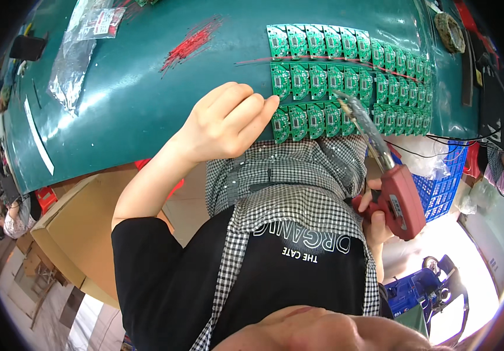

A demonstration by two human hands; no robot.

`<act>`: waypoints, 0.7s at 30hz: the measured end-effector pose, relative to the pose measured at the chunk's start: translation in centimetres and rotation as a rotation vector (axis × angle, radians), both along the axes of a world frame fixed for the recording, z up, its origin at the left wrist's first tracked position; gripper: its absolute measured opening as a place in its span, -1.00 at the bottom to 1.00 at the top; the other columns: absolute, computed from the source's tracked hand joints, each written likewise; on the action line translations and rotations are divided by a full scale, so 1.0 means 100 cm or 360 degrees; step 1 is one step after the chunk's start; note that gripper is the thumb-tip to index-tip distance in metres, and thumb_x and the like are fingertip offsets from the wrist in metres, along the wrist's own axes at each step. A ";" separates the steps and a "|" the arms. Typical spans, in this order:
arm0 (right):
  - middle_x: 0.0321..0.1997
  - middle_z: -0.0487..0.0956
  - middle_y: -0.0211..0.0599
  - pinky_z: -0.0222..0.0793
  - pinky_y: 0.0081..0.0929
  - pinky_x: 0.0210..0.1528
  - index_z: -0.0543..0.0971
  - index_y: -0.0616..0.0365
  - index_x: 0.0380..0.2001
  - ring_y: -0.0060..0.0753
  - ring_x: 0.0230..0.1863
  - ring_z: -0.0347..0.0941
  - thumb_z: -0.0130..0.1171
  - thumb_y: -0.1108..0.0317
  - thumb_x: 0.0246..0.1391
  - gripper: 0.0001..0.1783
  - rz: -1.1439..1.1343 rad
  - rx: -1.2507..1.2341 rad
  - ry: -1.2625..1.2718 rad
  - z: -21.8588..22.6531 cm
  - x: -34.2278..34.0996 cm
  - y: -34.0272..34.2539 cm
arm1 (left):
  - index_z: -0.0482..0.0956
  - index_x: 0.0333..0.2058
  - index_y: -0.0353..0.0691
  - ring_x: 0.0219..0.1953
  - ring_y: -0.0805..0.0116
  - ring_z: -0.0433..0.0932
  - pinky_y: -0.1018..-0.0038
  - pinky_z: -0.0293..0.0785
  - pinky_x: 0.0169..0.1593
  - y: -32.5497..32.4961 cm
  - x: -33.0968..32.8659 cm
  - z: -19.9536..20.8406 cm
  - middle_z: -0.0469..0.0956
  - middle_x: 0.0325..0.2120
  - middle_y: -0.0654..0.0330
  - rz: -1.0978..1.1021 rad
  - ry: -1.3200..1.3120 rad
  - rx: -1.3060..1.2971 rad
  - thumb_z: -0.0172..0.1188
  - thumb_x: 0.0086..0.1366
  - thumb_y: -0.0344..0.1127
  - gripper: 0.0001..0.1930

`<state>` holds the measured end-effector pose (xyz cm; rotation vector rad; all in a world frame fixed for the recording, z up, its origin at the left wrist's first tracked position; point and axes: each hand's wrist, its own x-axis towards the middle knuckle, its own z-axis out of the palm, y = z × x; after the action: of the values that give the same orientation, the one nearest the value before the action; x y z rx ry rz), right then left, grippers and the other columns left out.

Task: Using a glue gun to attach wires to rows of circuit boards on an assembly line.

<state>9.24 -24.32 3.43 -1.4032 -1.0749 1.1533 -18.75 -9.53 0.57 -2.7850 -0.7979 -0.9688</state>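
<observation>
My left hand (223,123) is closed at the near left corner of the green circuit boards (316,79), its fingers curled together. Whatever it may pinch is hidden. My right hand (375,225) grips the red handle of a soldering gun (403,202). The gun's long barrel slants up and left, with its tip over the middle and near rows of boards. I cannot tell whether the tip touches one. Several boards lie in three rows, side by side, in two panels. Thin red wires (299,58) stretch across the rows from the left.
Loose red wires (193,44) lie in a bundle on the green tabletop (129,105). Clear plastic bags (73,70) are at the left. A roll of tape (449,32) sits far right. Below the table edge are a cardboard box (79,234) and a blue crate (439,190).
</observation>
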 end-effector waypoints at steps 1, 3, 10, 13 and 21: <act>-0.09 0.39 -0.04 0.28 -0.60 -0.45 0.24 0.33 -0.02 -0.50 -0.52 0.31 0.15 0.07 -0.07 -0.33 0.0119 -0.0036 0.0101 -0.002 0.002 0.000 | 0.55 -0.42 -0.35 -0.53 0.32 0.41 0.50 0.41 -0.48 0.000 0.000 -0.002 0.38 -0.57 0.21 -0.0004 -0.0004 -0.0009 0.06 -0.38 -0.44 -0.61; 0.01 0.36 -0.02 0.26 -0.60 -0.37 0.22 0.25 0.05 -0.50 -0.43 0.30 0.15 0.19 -0.05 -0.37 0.0250 -0.0060 0.0306 -0.008 0.000 0.000 | 0.55 -0.41 -0.35 -0.52 0.33 0.41 0.50 0.39 -0.50 0.001 -0.001 -0.005 0.38 -0.57 0.21 -0.0019 -0.0044 -0.0027 0.07 -0.37 -0.44 -0.62; -0.12 0.41 -0.03 0.33 -0.46 -0.39 0.25 0.41 -0.05 -0.48 -0.52 0.31 0.16 0.08 -0.08 -0.32 0.0234 -0.0246 0.0187 -0.003 -0.012 0.006 | 0.55 -0.41 -0.34 -0.50 0.32 0.41 0.50 0.38 -0.51 -0.002 -0.003 -0.004 0.38 -0.57 0.22 -0.0012 0.0003 -0.0111 0.09 -0.34 -0.44 -0.65; -0.09 0.42 -0.02 0.28 -0.62 -0.45 0.12 0.27 0.07 -0.50 -0.49 0.32 0.22 0.27 -0.15 -0.26 0.0424 -0.0343 0.0351 -0.014 -0.001 0.008 | 0.54 -0.41 -0.34 -0.49 0.32 0.42 0.49 0.38 -0.50 -0.002 -0.004 -0.010 0.38 -0.55 0.21 0.0001 -0.0008 -0.0213 0.09 -0.33 -0.44 -0.65; -0.07 0.41 -0.05 0.27 -0.61 -0.43 0.19 0.28 0.05 -0.52 -0.47 0.31 0.20 0.15 -0.11 -0.29 0.0312 -0.0235 0.0328 -0.003 -0.009 0.011 | 0.52 -0.47 -0.35 -0.46 0.36 0.44 0.51 0.43 -0.42 -0.004 -0.003 -0.007 0.41 -0.51 0.20 0.0143 0.0007 -0.0237 0.14 -0.19 -0.46 -0.79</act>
<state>8.39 -23.23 3.15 -1.2777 -1.0129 1.5114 -19.10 -9.91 -0.17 -2.8439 -1.0250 -0.9236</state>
